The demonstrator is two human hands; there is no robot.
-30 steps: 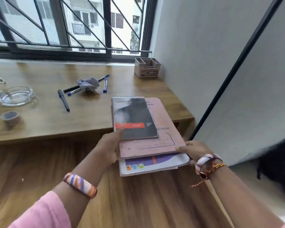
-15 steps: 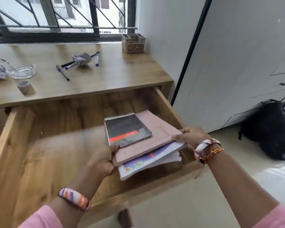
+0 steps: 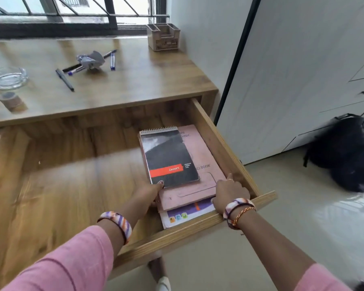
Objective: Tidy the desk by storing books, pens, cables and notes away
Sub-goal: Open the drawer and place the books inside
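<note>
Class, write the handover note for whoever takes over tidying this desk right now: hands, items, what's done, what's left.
Left hand: on the near left edge of the book stack.
Right hand: on its near right corner.
Stack: black spiral notepad on pink record book on white-and-purple booklet, in the open wooden drawer, right side.
Left: pens, crumpled paper on the wooden desk.

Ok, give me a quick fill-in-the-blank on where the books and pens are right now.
1. The book stack sits in the open ____, at its right side.
2. On top of the pink book lies a black ____ pad.
3. The left hand and right hand both touch the stack's ____ end.
4. The pens lie on the desk around a crumpled ____.

Missing: drawer; spiral; near; paper
</note>
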